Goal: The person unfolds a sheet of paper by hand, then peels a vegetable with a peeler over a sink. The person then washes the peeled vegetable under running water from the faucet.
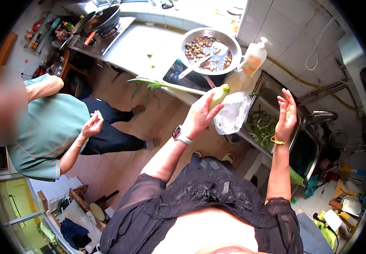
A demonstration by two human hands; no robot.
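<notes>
My left hand (pixel 200 113), with a watch on its wrist, is closed around a pale green, elongated vegetable (pixel 219 96); its exact kind is unclear. The vegetable's bright green end points away from me. Just below and right of it, a clear plastic bag (pixel 232 115) hangs at the counter's front edge. My right hand (pixel 286 113), a yellow band at the wrist, is raised over the sink side with fingers stretched out and nothing in it. Below that hand, green leafy scraps (pixel 261 128) lie in the sink area. A long leafy green stalk (pixel 161 84) lies along the counter edge.
A metal basin (pixel 236 40) holds small brown shell-like pieces in liquid. Beside it stands a pump bottle (pixel 255 56). The faucet (pixel 323 115) juts out at right. Another person (pixel 55 122) stands to my left, near a stove with a wok (pixel 106 19).
</notes>
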